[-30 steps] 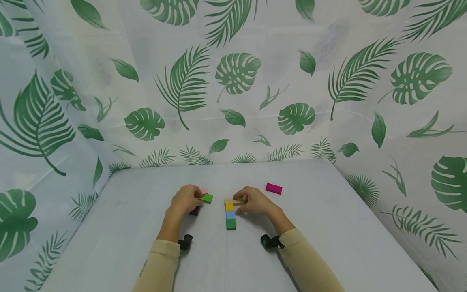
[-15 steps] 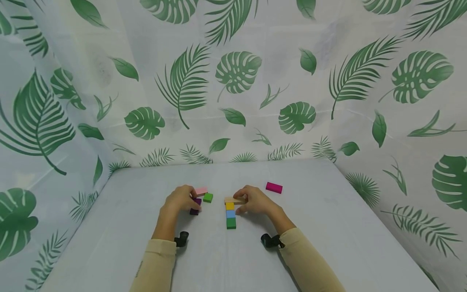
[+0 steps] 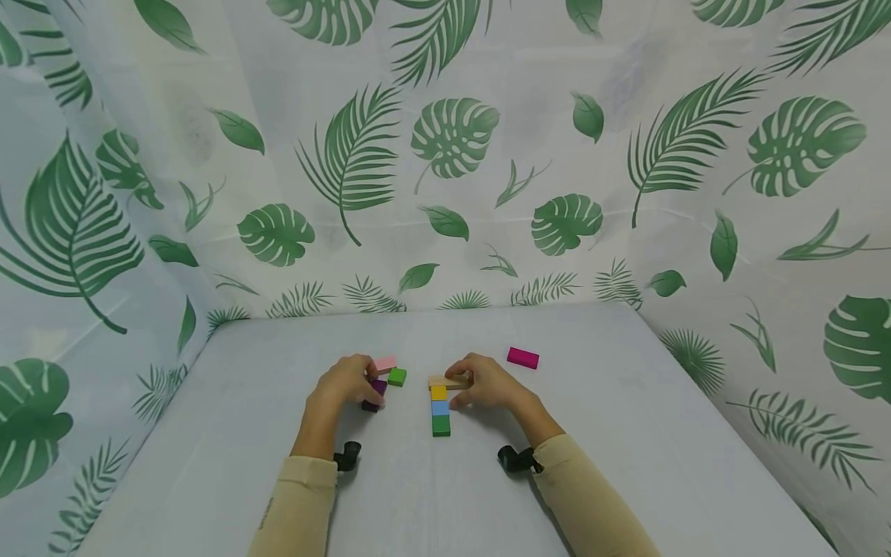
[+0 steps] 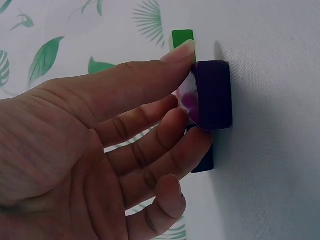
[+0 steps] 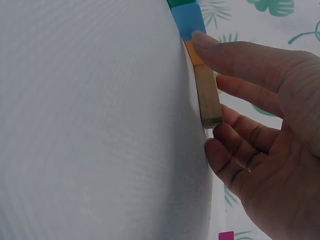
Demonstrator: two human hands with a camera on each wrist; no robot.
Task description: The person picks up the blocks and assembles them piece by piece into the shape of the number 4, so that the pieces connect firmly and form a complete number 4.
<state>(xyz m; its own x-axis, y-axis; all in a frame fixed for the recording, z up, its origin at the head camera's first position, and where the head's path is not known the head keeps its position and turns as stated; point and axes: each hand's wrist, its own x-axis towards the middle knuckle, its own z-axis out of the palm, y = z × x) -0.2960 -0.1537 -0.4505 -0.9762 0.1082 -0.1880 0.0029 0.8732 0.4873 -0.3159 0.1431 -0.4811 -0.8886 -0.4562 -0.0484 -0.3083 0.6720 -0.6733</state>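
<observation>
Pinching a purple block (image 4: 216, 95), the left hand (image 3: 346, 381) points inward

From where I stand, I can make out just one bit of print: a short line of small dark characters (image 3: 266, 513) on the tan left sleeve (image 3: 301, 499). It runs lengthwise along the sleeve's outer side, a little way from the cuff toward the elbow. It's too small and blurred for me to read any letter or number.
</observation>
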